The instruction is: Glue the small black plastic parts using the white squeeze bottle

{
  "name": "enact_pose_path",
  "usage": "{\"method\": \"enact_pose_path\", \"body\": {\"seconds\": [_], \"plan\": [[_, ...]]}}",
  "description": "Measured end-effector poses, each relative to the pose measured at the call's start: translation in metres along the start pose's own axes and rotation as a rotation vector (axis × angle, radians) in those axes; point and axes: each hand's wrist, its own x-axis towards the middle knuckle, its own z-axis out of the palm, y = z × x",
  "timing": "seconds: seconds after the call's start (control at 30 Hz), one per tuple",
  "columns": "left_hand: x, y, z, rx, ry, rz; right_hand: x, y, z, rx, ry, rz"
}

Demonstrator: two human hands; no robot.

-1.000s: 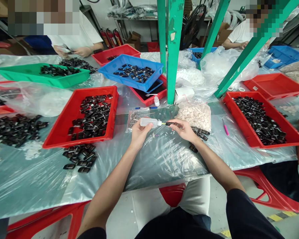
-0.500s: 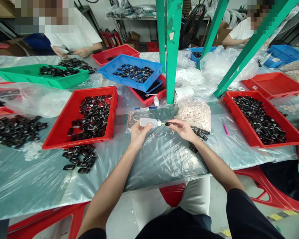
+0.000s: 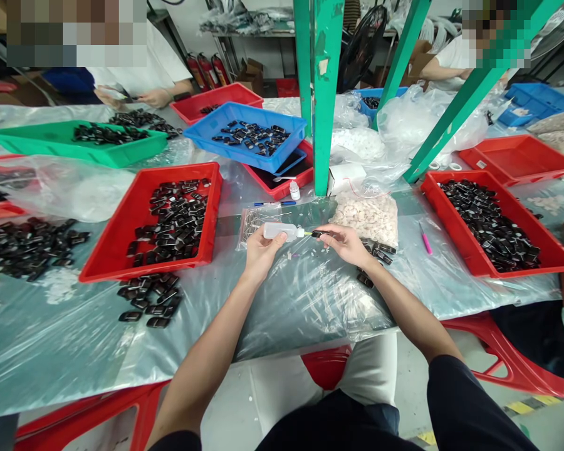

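Note:
My left hand (image 3: 265,252) is closed around a translucent squeeze bottle (image 3: 281,232), which lies sideways with its thin yellowish nozzle pointing right. The nozzle tip meets a small black glossy piece (image 3: 318,233); whether it enters the piece I cannot make out. My right hand (image 3: 344,244) pinches that piece between its fingertips. Behind the right hand lies a clear bag of small off-white parts (image 3: 369,216). Several more black pieces (image 3: 380,252) rest beside my right wrist. A flat bag of thin metal pins (image 3: 254,222) lies just behind the left hand.
Red trays of black pieces stand left (image 3: 145,188) and right (image 3: 479,244). Loose black pieces (image 3: 153,297) lie before the left tray. A pink-handled tool (image 3: 425,240), a blue pen (image 3: 275,203) and a small white bottle (image 3: 294,190) lie about. Green posts (image 3: 328,94) rise behind. Co-workers sit nearby.
My hands, the bottle and the black piece hold nearly the same place. The co-worker at the far left has shifted slightly.

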Motion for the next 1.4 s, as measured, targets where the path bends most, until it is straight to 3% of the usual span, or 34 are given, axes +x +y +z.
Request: {"method": "enact_pose_path", "body": {"seconds": [0.97, 1.4], "plan": [[0.001, 0.0019, -0.0041, 0.033, -0.03, -0.01, -0.0003, -0.0009, -0.0011, -0.03, -0.002, -0.008], [0.0, -0.0016, 0.0004, -0.037, 0.016, -0.014, 0.0002, 0.0009, 0.0013, 0.119, -0.003, 0.017]]}}
